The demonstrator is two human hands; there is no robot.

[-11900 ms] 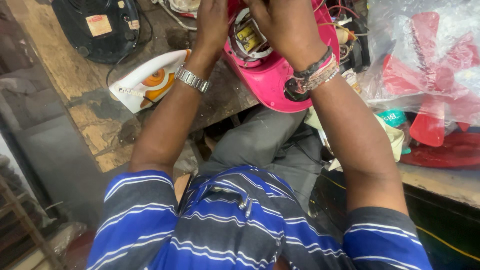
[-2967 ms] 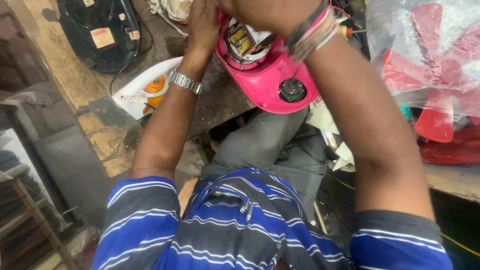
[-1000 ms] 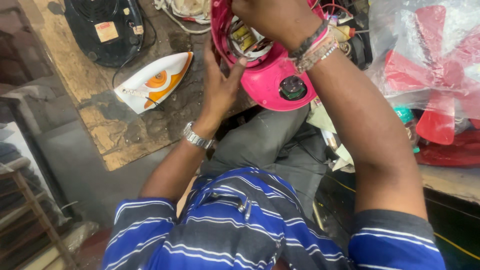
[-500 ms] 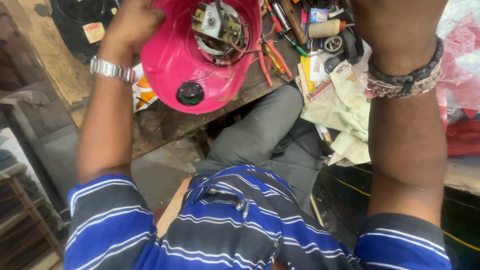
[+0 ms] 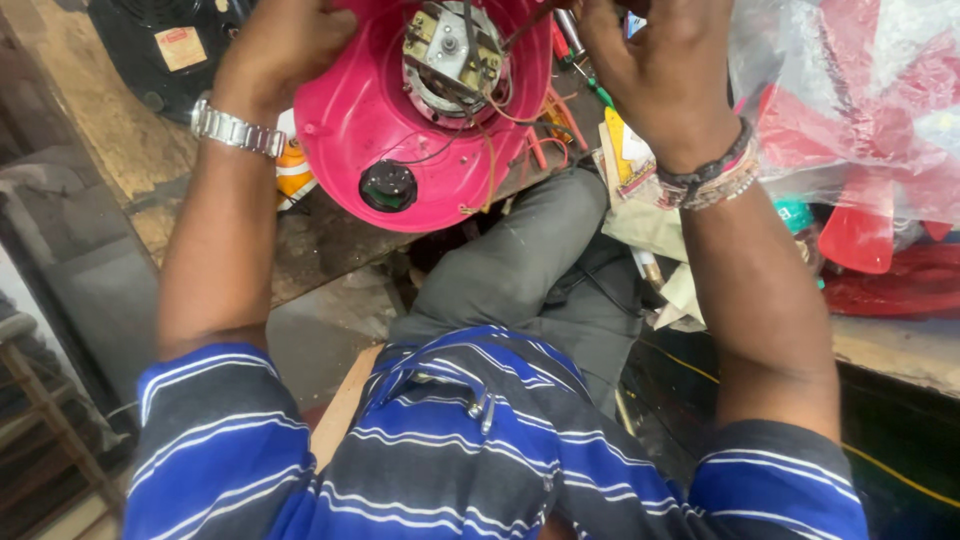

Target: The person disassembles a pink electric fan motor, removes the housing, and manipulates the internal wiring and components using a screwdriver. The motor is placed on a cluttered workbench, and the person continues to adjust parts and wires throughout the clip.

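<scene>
Head view shows the left hand (image 5: 285, 45) gripping the pink fan housing (image 5: 380, 130) overhanging the bench (image 5: 310, 235), right hand (image 5: 660, 75) curled beside its motor (image 5: 450, 55); loosened, it could slide off.

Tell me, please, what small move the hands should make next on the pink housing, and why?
Probably steady the pink housing with the left hand gripping its rim, and bring the right hand onto the loose wires. The motor lies exposed inside, the wires trail free beside it, and the right hand sits at the housing's edge.
</scene>
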